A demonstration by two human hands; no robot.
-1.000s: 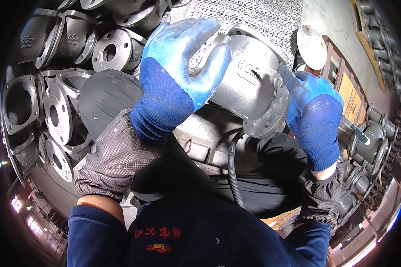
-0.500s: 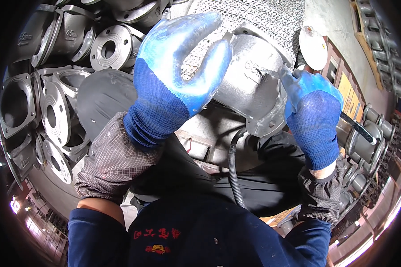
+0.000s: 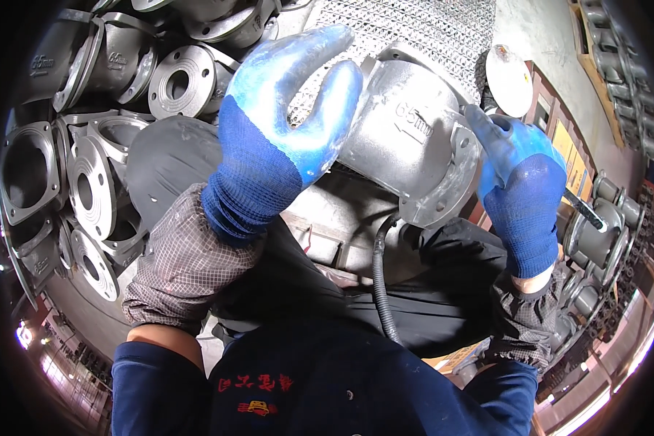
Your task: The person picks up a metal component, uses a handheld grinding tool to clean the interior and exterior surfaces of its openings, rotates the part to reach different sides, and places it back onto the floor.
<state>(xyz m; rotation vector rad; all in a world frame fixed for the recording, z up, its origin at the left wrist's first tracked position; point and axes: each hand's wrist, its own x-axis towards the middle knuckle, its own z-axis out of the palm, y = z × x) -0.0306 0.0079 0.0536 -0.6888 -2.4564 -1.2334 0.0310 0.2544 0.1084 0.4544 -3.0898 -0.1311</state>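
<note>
Head view shows your left hand in its blue glove cupping the grey cast-metal flanged valve body, while your right hand pinches its flange rim. It is lifted above your lap; similar grey castings wait far left.

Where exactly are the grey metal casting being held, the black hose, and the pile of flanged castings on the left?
Grey metal casting [image 3: 414, 138], head view, on its rounded body.
Black hose [image 3: 379, 283], head view, midway along its length.
Pile of flanged castings [image 3: 87, 192], head view, on one round flange face.
</note>
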